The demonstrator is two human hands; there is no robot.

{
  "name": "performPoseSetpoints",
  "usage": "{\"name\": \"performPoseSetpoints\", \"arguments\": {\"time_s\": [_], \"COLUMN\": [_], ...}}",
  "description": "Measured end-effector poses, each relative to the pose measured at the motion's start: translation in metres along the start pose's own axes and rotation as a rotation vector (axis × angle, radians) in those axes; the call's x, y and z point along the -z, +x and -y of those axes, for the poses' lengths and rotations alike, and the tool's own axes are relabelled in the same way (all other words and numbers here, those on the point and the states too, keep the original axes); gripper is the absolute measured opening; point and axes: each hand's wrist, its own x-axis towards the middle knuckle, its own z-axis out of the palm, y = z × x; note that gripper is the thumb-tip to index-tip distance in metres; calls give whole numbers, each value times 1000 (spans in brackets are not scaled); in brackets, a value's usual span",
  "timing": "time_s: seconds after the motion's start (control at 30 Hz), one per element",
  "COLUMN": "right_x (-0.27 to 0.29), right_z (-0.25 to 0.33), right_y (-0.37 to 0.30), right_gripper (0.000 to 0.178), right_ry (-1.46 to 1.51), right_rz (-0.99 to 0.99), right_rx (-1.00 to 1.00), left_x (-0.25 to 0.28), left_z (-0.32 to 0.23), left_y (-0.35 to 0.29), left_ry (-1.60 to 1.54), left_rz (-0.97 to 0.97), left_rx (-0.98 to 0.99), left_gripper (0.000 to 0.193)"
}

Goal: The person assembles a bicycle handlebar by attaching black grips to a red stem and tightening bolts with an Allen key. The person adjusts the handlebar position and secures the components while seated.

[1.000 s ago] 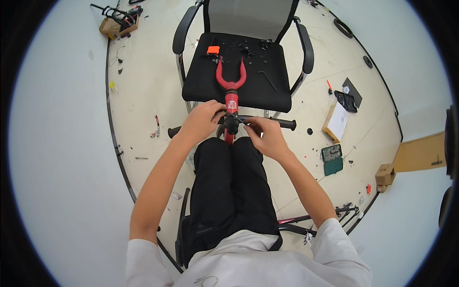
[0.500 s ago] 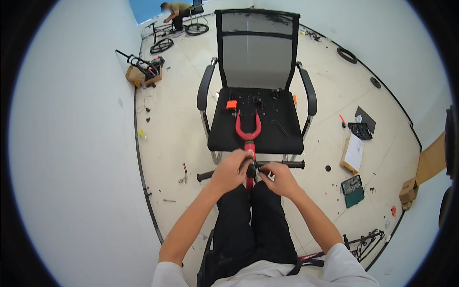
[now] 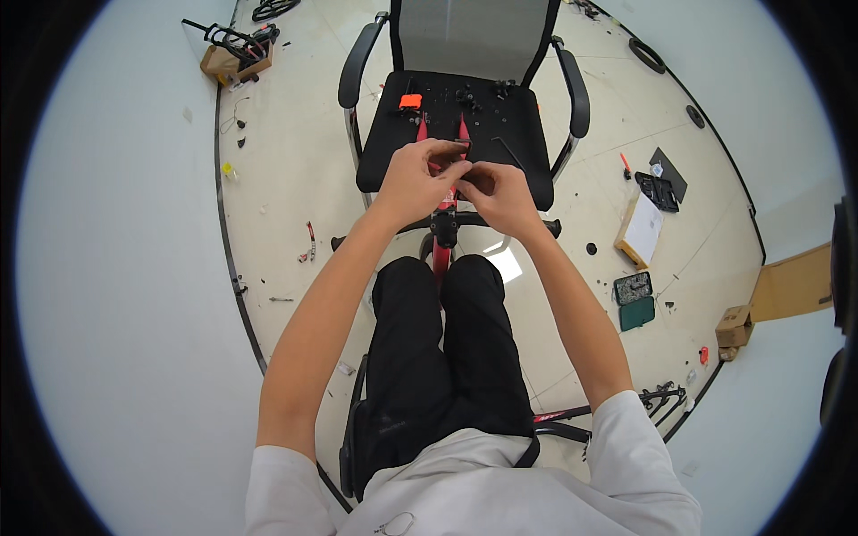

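Observation:
Both my hands are raised over a red bicycle fork [image 3: 463, 127], whose two prongs rest on the seat of a black chair [image 3: 380, 156]. The fingers of my left hand [image 3: 418, 179] are bent into a pinch, with a small dark piece by their tips. My right hand [image 3: 500, 192] is closed too, its fingertips meeting the left ones; what they grip is too small to name. Just below them sit a black stem [image 3: 444, 229] and a handlebar [image 3: 407, 223], which crosses in front of my knees. My hands hide the fork's crown.
On the seat lie an orange block [image 3: 410, 102], a hex key [image 3: 511, 152] and several small black parts [image 3: 468, 98]. To the right on the floor are an open tool case [image 3: 657, 191], a white-topped box [image 3: 640, 230] and a green case [image 3: 636, 313]. A bicycle frame [image 3: 563, 414] lies beside me.
My hands have moved forward from the stem to over the fork's crown. My view has tilted down, so the stem and handlebar now show uncovered and the person at the back is out of sight.

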Motion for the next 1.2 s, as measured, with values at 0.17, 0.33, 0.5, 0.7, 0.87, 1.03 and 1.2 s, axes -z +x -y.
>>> {"name": "performPoseSetpoints", "arguments": {"time_s": [0.17,0.33,0.5,0.7,0.87,1.03,1.2], "right_x": [-12,-18,-18,-19,-18,-17,-7], "right_z": [-25,-30,-33,-25,-32,-31,-34], "right_y": [2,-1,-1,-3,-1,1,5], "right_gripper": [19,18,18,18,21,19,18], "right_ry": [-11,15,-15,77,115,117,46], "right_rz": [13,1,20,40,47,43,166], "right_rx": [-17,8,107,-18,-87,-55,-109], "left_x": [-5,-10,-14,-15,-15,-12,-14], "left_z": [15,33,36,35,23,42,35], "left_y": [1,-2,-5,-11,-12,-11,-7], "left_ry": [18,32,-55,-127,-34,-360,-329], "left_rz": [-7,-2,-29,-138,-118,1,0], "left_rx": [40,71,100,96,129,62,119], "left_gripper": [29,28,23,20,21,27,22]}}
